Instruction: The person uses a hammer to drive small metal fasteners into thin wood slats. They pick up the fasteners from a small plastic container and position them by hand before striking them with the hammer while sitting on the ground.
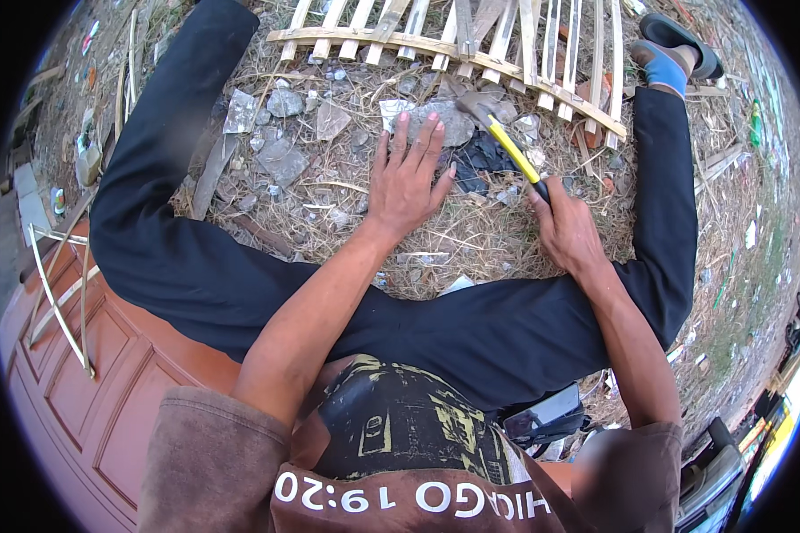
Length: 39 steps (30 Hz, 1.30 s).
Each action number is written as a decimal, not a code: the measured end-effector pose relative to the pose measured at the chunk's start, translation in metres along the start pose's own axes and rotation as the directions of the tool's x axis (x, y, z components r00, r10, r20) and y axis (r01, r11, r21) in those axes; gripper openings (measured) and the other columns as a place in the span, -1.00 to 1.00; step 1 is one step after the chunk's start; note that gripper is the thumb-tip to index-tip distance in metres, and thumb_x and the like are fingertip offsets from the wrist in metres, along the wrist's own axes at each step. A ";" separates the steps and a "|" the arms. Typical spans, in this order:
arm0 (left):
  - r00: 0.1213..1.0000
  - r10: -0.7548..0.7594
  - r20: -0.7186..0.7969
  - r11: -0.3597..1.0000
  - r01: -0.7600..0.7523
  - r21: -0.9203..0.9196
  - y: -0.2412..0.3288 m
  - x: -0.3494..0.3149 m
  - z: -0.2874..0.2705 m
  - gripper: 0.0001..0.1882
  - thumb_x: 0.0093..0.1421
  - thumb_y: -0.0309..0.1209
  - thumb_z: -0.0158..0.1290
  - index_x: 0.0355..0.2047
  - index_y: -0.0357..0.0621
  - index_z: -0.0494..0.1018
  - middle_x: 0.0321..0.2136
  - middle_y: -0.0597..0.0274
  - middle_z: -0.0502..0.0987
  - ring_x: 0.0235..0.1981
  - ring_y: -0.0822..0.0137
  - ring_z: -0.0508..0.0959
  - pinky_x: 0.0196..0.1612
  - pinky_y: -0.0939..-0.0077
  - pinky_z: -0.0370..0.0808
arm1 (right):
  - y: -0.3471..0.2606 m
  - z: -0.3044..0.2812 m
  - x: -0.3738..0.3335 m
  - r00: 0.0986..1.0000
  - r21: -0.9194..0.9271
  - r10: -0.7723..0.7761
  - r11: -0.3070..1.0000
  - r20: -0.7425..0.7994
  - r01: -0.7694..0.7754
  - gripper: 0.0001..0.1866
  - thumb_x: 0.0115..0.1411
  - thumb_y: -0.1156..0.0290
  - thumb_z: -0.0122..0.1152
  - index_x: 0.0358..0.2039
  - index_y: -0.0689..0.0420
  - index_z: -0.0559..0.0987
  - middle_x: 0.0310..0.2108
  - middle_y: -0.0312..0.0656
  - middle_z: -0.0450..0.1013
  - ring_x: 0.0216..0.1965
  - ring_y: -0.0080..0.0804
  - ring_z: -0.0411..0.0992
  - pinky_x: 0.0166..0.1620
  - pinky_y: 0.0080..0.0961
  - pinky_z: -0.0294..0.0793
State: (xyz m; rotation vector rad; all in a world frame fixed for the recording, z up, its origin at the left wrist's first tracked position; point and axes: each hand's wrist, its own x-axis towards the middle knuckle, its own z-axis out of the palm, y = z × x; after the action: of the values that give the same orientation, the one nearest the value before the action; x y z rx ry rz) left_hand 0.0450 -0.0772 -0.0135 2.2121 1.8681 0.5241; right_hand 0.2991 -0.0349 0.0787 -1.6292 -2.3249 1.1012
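Note:
My right hand [571, 233] is wrapped round the black grip of a hammer [514, 149] with a yellow shaft. The hammer's metal head is up near a curved wooden rail [542, 82] crossed by several pale slats. With its fingers outstretched, my left hand [409, 182] reaches over the littered ground, its fingertips beside a flat grey stone [447, 126]. A crumpled black plastic scrap [480, 162] lies between my left hand and the hammer. Whether my left fingers touch the stone, I cannot tell.
Broken stones [282, 162] and dry straw cover the ground between my spread legs. A reddish-brown panelled door [107, 400] lies under me at the lower left, with thin wooden strips [60, 298] on it. A phone [547, 409] rests on a dark bag beside my right hip.

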 end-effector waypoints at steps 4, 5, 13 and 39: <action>1.000 0.010 -0.014 1.000 -0.010 0.006 -0.001 0.001 0.002 -0.27 0.31 -0.11 0.06 0.39 -0.19 0.18 0.43 0.13 0.13 0.46 -0.17 0.02 0.39 -0.18 0.05 | -0.014 -0.009 -0.004 0.999 0.139 0.050 0.989 0.003 -0.050 -0.75 0.44 0.26 0.02 -0.22 0.20 0.33 -0.65 0.16 0.40 -0.55 0.28 0.43 -0.47 0.07 0.31; 1.000 0.012 -0.022 1.000 -0.012 0.010 -0.001 0.002 0.002 -0.27 0.31 -0.11 0.06 0.38 -0.19 0.18 0.43 0.13 0.14 0.45 -0.17 0.02 0.38 -0.18 0.06 | -0.011 -0.007 -0.005 1.000 0.100 0.011 0.995 0.012 -0.012 -0.75 0.44 0.26 0.02 -0.21 0.20 0.34 -0.65 0.17 0.39 -0.55 0.28 0.44 -0.47 0.06 0.31; 0.999 0.016 -0.033 1.000 -0.016 0.009 0.000 0.003 0.003 -0.27 0.30 -0.12 0.08 0.38 -0.18 0.18 0.42 0.11 0.15 0.45 -0.18 0.04 0.37 -0.18 0.10 | -0.013 -0.008 -0.004 0.999 0.142 0.029 0.989 0.023 -0.032 -0.75 0.45 0.25 0.02 -0.22 0.19 0.33 -0.64 0.14 0.38 -0.54 0.26 0.44 -0.46 0.03 0.31; 0.999 0.001 -0.032 1.000 0.000 0.017 0.003 0.005 0.003 -0.29 0.30 -0.11 0.07 0.34 -0.22 0.22 0.42 0.09 0.14 0.45 -0.16 0.04 0.36 -0.20 0.11 | -0.005 -0.004 -0.003 1.000 0.076 -0.010 0.997 -0.024 0.011 -0.77 0.42 0.29 0.06 -0.23 0.20 0.33 -0.65 0.16 0.39 -0.57 0.27 0.42 -0.48 0.05 0.30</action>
State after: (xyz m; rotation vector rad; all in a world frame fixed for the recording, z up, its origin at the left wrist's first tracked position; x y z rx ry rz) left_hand 0.0497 -0.0729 -0.0149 2.2280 1.8944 0.5493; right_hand 0.2984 -0.0365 0.0860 -1.5929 -2.2456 1.1477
